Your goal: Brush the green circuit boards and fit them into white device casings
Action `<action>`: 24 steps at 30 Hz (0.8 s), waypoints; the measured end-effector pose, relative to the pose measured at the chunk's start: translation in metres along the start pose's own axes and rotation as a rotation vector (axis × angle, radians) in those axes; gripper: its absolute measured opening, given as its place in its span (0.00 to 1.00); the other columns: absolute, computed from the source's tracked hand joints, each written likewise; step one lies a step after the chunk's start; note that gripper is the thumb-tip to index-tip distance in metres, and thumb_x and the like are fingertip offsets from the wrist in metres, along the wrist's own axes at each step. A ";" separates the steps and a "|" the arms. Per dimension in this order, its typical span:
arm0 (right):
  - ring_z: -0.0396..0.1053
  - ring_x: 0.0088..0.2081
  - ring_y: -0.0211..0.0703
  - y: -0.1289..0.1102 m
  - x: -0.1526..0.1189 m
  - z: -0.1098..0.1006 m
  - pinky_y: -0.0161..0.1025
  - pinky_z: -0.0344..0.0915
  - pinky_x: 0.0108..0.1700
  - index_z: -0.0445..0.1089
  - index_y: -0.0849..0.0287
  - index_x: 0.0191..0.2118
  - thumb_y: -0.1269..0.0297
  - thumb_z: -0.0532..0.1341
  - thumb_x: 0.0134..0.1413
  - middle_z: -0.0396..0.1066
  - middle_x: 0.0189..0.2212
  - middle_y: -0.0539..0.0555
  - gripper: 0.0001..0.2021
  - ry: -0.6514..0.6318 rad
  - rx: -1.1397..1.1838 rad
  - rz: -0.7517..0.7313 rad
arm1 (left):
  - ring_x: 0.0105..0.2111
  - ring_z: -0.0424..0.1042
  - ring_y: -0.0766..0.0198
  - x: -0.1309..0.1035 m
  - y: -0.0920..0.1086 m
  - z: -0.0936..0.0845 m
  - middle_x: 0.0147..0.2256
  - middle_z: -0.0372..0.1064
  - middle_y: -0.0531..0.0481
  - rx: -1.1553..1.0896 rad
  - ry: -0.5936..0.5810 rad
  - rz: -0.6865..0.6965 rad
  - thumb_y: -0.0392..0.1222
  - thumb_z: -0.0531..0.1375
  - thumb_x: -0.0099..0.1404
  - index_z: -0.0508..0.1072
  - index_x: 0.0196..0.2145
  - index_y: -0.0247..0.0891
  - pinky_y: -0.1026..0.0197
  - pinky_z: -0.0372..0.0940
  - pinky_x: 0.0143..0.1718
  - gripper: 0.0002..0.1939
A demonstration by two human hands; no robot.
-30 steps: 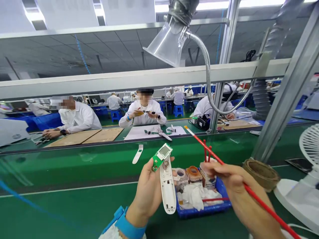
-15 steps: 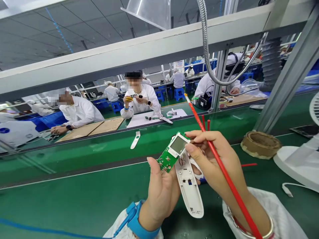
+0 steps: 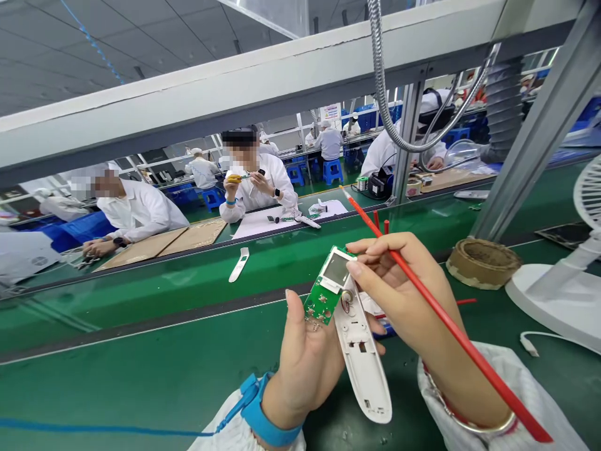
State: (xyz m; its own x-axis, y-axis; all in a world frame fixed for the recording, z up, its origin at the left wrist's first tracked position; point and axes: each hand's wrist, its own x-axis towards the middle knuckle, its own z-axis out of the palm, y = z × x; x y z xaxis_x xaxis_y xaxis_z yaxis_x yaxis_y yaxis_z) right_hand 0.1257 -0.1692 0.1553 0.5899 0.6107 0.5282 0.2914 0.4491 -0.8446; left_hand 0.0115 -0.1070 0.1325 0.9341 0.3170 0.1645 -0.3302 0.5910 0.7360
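Note:
A long white plastic shell (image 3: 364,363) rests across the fingers of my left hand (image 3: 307,363), which curl behind it while the thumb stands apart. Between thumb and fingers, my right hand (image 3: 399,294) pinches the top edge of a green circuit board (image 3: 323,304) with a grey display (image 3: 337,268) in a white frame. The board is tilted over the shell's upper end, its lower end close to my left palm. Thin wires and a small round metal part (image 3: 347,297) show between them. A red-handled brush (image 3: 436,319) also lies in my right hand, bristles pointing up and away.
Another white shell piece (image 3: 239,265) lies on the green conveyor belt (image 3: 188,279). On the right are a brown tape roll (image 3: 483,263), a white fan (image 3: 554,282) and a cable plug (image 3: 530,346). A metal frame (image 3: 211,81) crosses above; co-workers sit beyond the belt.
The circuit board has turned a little more upright. The shell's lower end has shifted slightly right and down. My camera view has swung a little to the right; both hands keep their hold.

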 end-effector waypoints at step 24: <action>0.69 0.39 0.44 -0.005 0.000 -0.001 0.37 0.69 0.32 0.64 0.53 0.36 0.69 0.62 0.54 0.69 0.40 0.50 0.06 0.022 -0.137 -0.116 | 0.35 0.69 0.56 -0.004 -0.006 0.004 0.35 0.70 0.42 -0.058 -0.045 -0.065 0.69 0.37 0.60 0.71 0.47 0.34 0.52 0.62 0.43 0.40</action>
State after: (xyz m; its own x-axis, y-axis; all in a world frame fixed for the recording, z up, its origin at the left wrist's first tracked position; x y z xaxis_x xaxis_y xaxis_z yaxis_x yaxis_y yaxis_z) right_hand 0.1253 -0.1716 0.1595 0.5623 0.5450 0.6219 0.4572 0.4217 -0.7830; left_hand 0.0105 -0.1143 0.1303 0.9587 0.2431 0.1479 -0.2744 0.6518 0.7071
